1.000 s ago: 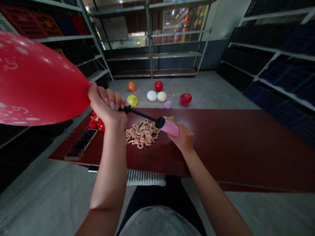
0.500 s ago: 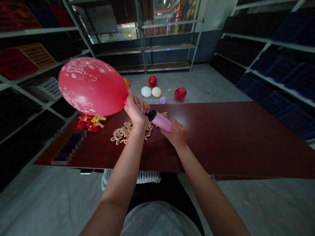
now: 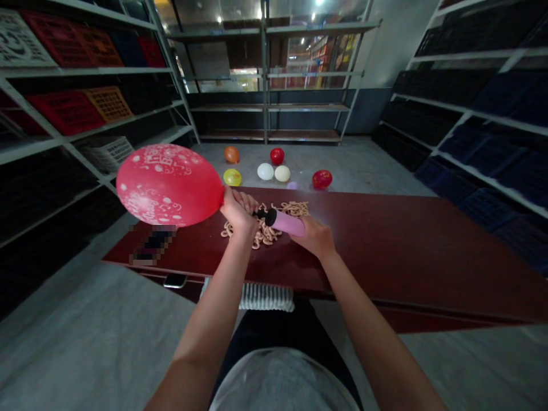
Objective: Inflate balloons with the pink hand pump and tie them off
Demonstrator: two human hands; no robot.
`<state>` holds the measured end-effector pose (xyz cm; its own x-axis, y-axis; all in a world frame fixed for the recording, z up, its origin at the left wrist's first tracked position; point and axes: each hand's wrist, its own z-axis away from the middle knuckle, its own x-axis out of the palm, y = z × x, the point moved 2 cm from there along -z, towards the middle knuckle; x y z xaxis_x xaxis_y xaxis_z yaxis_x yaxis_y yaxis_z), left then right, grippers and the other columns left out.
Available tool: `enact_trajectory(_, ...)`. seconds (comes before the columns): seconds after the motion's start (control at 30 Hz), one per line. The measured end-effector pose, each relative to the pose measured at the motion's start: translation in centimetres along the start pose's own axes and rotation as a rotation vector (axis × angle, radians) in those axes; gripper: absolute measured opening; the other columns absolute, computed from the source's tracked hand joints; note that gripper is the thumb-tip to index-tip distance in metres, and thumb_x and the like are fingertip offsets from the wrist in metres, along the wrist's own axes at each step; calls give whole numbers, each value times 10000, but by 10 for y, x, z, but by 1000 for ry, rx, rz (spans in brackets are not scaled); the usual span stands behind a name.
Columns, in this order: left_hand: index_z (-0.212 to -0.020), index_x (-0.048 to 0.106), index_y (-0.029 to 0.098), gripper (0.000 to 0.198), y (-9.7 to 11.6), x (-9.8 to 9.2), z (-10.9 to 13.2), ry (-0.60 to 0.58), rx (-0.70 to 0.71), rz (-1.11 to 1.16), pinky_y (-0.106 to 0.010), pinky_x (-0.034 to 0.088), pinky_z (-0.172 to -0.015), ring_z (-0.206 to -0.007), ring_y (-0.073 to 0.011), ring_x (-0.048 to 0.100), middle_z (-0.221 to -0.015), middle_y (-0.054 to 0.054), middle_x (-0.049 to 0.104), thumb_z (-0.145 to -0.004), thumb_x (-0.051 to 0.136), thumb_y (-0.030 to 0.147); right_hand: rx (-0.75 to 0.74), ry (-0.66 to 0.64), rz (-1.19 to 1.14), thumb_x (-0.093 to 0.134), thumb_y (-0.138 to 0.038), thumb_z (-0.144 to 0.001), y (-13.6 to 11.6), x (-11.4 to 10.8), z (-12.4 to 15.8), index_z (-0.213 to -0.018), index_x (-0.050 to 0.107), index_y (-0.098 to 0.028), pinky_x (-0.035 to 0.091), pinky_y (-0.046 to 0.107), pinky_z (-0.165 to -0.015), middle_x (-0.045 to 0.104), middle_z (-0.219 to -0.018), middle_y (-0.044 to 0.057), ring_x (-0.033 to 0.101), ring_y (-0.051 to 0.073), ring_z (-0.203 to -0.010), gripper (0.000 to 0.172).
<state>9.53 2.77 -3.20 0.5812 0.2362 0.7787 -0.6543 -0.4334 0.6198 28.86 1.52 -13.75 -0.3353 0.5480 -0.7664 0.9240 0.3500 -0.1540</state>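
A large red balloon (image 3: 169, 185) with white birthday print, blown up, points out to the left. My left hand (image 3: 240, 212) is closed around its neck, where the black nozzle end of a hand pump (image 3: 287, 222) meets it. The neck and nozzle tip are hidden by my fingers. My right hand (image 3: 315, 237) is wrapped around the near end of the pump's pink barrel. Under and behind the pump, a pile of tan, looped, string-like pieces (image 3: 268, 235) lies on the dark red table (image 3: 406, 245).
A pixelated dark, flat object (image 3: 154, 244) lies at the table's left. On the floor beyond sit several balloons, among them an orange one (image 3: 232, 154), a yellow one (image 3: 232, 177) and a red one (image 3: 322, 179). Shelves with crates (image 3: 71, 111) stand at both sides.
The view has tilted up, bringing the yellow balloon into sight. The limp balloons on the table are now hidden behind the red balloon. Both hands keep their holds.
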Motion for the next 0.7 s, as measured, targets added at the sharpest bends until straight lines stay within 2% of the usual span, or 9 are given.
enact_trajectory(0.07, -527, 196, 191, 538, 16, -6, -3, 14, 25, -4, -324, 118, -479, -312, -52, 202, -373, 45, 175, -1023, 380, 285, -16, -11, 17, 651, -490, -787, -2, -2, 0, -1013, 687, -196, 506, 311, -657, 756, -890, 93, 710, 231, -785, 372)
enact_trajectory(0.27, -538, 192, 187, 533, 66, -21, -19, -39, 113, -33, -300, 138, -447, -313, -61, 191, -394, 41, 154, -1031, 341, 323, -33, -5, 37, 643, -495, -782, 0, -2, 2, -966, 675, -224, 486, 312, -596, 750, -859, 65, 700, 220, -736, 329)
enact_trajectory(0.43, -549, 174, 190, 523, 99, -22, -26, -66, 168, -57, -287, 153, -413, -329, -77, 164, -407, 45, 142, -1009, 382, 329, -43, 0, -5, 669, -501, -766, -1, -3, 2, -1031, 663, -212, 485, 310, -614, 750, -917, 74, 705, 227, -792, 392)
enact_trajectory(0.57, -566, 158, 188, 544, 101, -10, -27, -70, 181, -125, -270, 188, -409, -339, -77, 177, -406, 45, 170, -998, 434, 370, -17, 13, -37, 674, -470, -766, -1, -6, 0, -1037, 671, -202, 471, 300, -644, 754, -904, 81, 700, 224, -790, 381)
enact_trajectory(0.7, -581, 149, 188, 520, 84, 14, -28, -57, 199, -101, -262, 167, -400, -341, -78, 141, -416, 53, 143, -1016, 391, 342, 93, 19, -50, 690, -422, -761, 6, -8, -1, -1030, 673, -190, 442, 292, -672, 755, -936, 83, 691, 216, -797, 356)
